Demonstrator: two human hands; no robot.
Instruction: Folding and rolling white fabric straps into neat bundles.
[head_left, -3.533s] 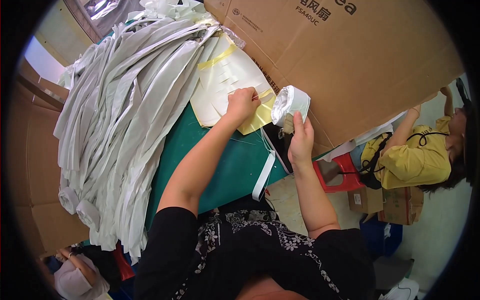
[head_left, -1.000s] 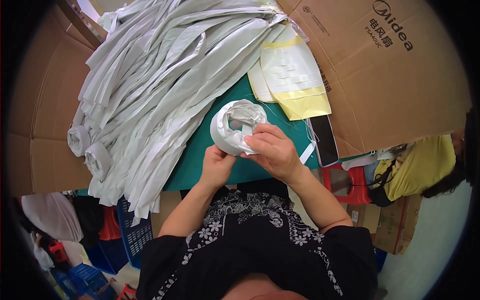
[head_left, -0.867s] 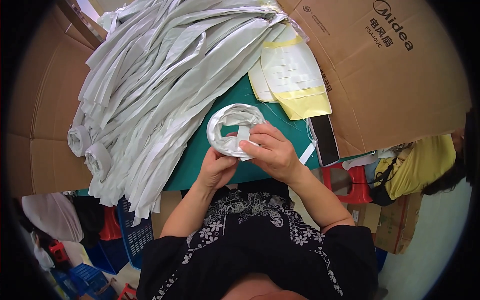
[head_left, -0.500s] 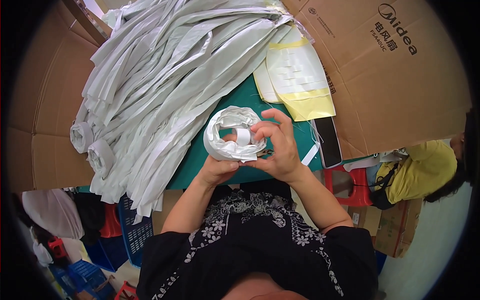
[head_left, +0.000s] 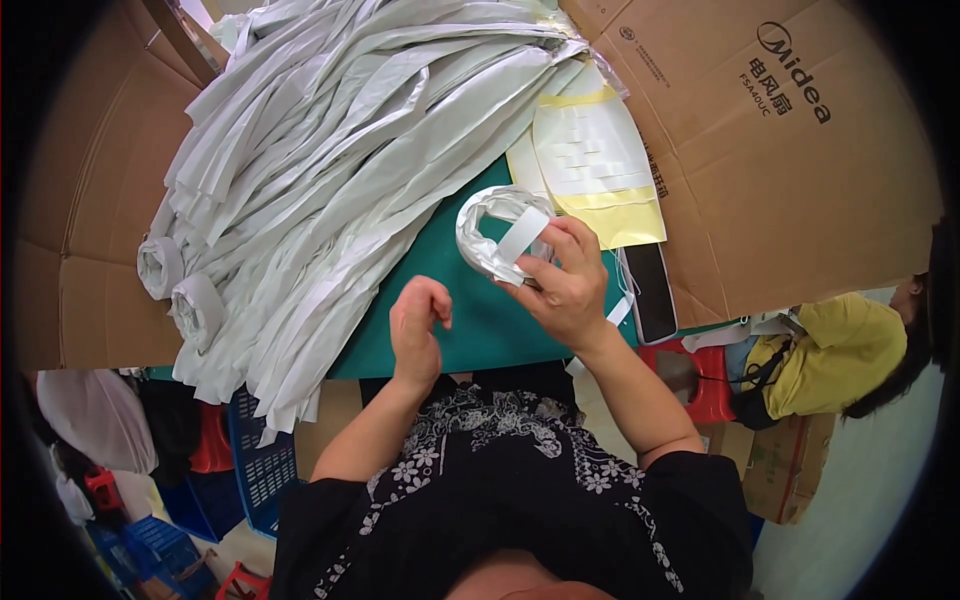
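Note:
Over the green table top [head_left: 450, 290], my right hand [head_left: 570, 290] grips a rolled coil of white fabric strip [head_left: 468, 238] by its right side. A short flat white tape [head_left: 522, 236] lies across the coil's opening, its right end by my right fingertips. My left hand [head_left: 418, 325] hangs to the lower left, apart from the coil. Its fingers are curled in, and nothing shows in them. Long white fabric strips [head_left: 330, 190] lie heaped to the left, with two small white coils [head_left: 197, 312] at the heap's lower left edge.
White sheets with yellow bands [head_left: 595, 165] lie beyond my right hand, beside a phone [head_left: 650, 290]. Cardboard [head_left: 760, 170] walls the right side, and more cardboard [head_left: 110, 200] stands left. A person in yellow [head_left: 850, 350] is at far right. A blue basket [head_left: 265, 460] stands below the table edge.
My left hand has let go of the coil and drawn back left. My right hand has carried the coil rightward and slightly away from me, and the white tape now slants across its opening.

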